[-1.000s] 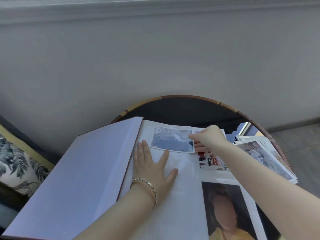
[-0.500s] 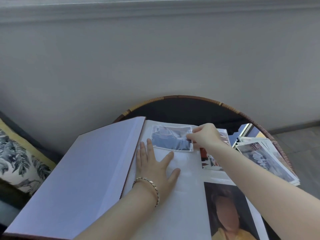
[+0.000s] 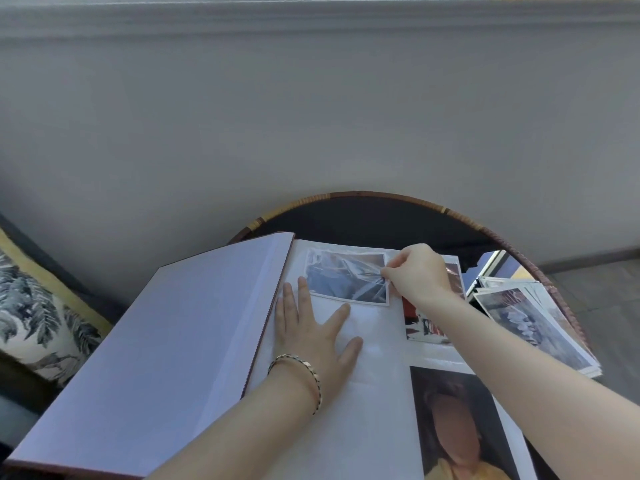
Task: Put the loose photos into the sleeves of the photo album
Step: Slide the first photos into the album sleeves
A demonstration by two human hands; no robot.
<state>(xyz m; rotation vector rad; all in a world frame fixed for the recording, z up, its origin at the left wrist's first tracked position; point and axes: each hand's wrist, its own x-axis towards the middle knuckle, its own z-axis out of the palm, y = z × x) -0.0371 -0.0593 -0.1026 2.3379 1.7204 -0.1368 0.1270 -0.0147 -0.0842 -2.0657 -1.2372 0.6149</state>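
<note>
Nearest, the left hand lies flat, fingers spread, on the open photo album's page. Beyond it, the right hand pinches the right end of a blue-grey photo lying crosswise near the page's far edge, its length running leftward from the pinch. No writing is legible.

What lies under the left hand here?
The left hand presses flat on the white album page, near the blue-grey photo. Whatever its palm covers is hidden.
</note>
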